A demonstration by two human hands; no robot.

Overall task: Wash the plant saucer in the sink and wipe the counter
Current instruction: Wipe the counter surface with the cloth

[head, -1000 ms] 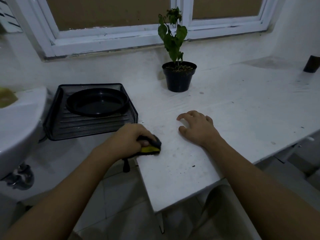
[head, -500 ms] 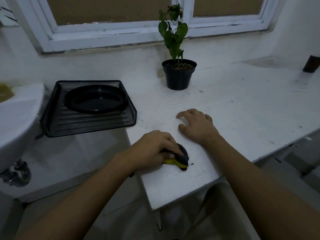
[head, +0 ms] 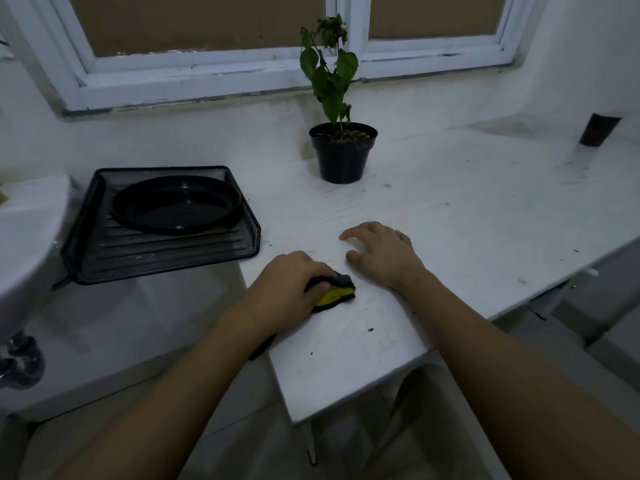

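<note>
Black saucer (head: 176, 209) rim-up, left hand (head: 287, 289) gripping sponge (head: 337, 293), right hand (head: 381, 254) relaxed on counter (head: 467, 220)

L hand (head: 287, 289) w/ black-and-yellow scrub sponge (head: 334, 293): 1 s ago at left edge of white counter (head: 450, 220); now slid further in, just beside thumb of R hand (head: 381, 254).

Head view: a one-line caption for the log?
Left hand grips a sponge on the white counter, right hand resting beside it; saucer sits in the mesh tray.

Dim, bluish, soft wide-angle view
</note>
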